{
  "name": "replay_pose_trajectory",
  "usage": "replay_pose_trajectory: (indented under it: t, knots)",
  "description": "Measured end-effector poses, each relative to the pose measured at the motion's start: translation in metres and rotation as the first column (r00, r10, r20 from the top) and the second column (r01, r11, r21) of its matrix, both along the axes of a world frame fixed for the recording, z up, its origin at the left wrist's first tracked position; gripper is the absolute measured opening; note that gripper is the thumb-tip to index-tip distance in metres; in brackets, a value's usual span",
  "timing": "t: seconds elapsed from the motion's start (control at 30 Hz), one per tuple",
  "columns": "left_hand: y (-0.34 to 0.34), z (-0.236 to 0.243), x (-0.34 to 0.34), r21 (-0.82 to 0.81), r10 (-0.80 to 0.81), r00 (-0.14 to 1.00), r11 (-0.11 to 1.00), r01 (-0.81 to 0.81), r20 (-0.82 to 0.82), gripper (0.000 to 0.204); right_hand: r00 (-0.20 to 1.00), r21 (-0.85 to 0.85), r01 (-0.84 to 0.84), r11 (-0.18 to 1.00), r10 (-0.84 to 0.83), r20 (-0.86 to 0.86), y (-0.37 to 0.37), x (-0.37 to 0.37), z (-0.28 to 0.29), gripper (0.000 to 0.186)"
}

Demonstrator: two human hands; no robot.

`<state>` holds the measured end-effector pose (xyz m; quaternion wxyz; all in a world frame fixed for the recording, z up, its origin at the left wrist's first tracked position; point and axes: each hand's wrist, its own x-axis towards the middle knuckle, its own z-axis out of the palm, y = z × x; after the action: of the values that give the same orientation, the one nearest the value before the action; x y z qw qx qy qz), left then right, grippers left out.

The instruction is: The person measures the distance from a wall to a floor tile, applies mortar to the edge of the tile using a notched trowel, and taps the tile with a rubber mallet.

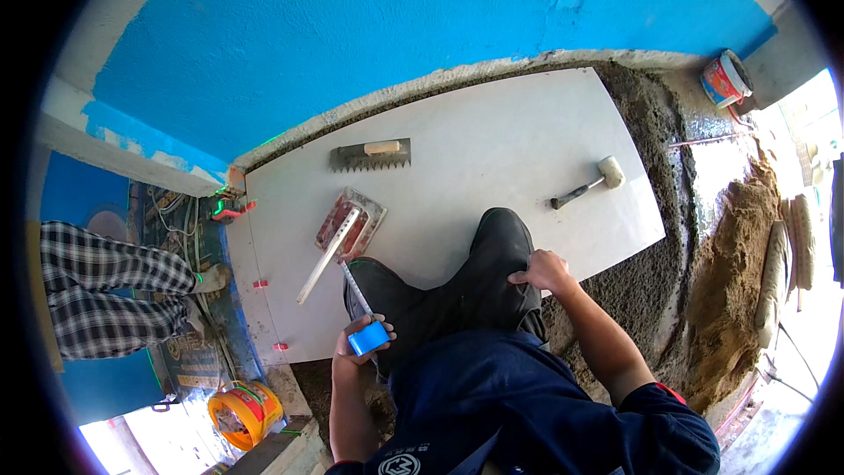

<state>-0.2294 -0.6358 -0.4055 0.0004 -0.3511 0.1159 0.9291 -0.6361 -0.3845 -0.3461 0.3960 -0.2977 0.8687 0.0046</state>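
A blue tape measure [368,338] is gripped in my left hand [356,339] in front of my left thigh. Its pale blade [356,288] runs out toward a rectangular red-and-grey tool [352,224], crossed by a light, perforated bar [329,255]. My right hand [542,272] rests at the side of my right knee, thumb stretched out, holding nothing that shows. Under my knees lies a large pale grey tile [483,141]. On it, a notched trowel [370,155] lies toward the wall and a white-headed mallet [591,182] to the right.
Beyond the tile rises a blue wall [396,18]. Wet mortar [655,141] and a sand heap [738,246] border it on the right, with a bucket [727,79] farther back. Red clips [260,284] sit along the left joint. Left stand a person in checked trousers [114,281] and an orange bucket [246,415].
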Motion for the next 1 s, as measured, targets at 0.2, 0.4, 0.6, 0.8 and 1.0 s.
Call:
replay_pose_trajectory:
  t: [0.2, 0.4, 0.6, 0.8, 1.0]
  knots:
    - [0.001, -0.004, 0.001, 0.024, 0.001, 0.999, 1.0, 0.0, -0.038, 0.042, 1.0, 0.003, -0.004, 1.0, 0.004, 0.002, 0.001, -0.001, -0.002, 0.068]
    - [0.001, 0.0, 0.001, 0.039, 0.023, 0.999, 0.999, -0.022, -0.044, 0.043, 1.0, -0.012, 0.025, 1.0, -0.025, 0.003, 0.001, 0.0, 0.0, 0.068]
    - [0.0, -0.005, 0.007, 0.037, 0.031, 0.999, 0.999, -0.03, -0.016, 0.044, 0.999, -0.059, 0.0, 0.998, -0.003, -0.041, 0.002, 0.003, -0.007, 0.065]
    - [0.002, -0.008, 0.008, 0.039, 0.048, 0.997, 0.998, -0.046, -0.052, 0.043, 0.999, -0.041, -0.024, 0.999, 0.023, -0.028, 0.003, 0.002, -0.008, 0.068]
    - [0.004, -0.007, 0.004, 0.105, 0.058, 0.995, 0.993, -0.049, -0.084, 0.043, 1.0, -0.023, 0.001, 1.0, 0.0, 0.008, 0.005, 0.0, -0.005, 0.07]
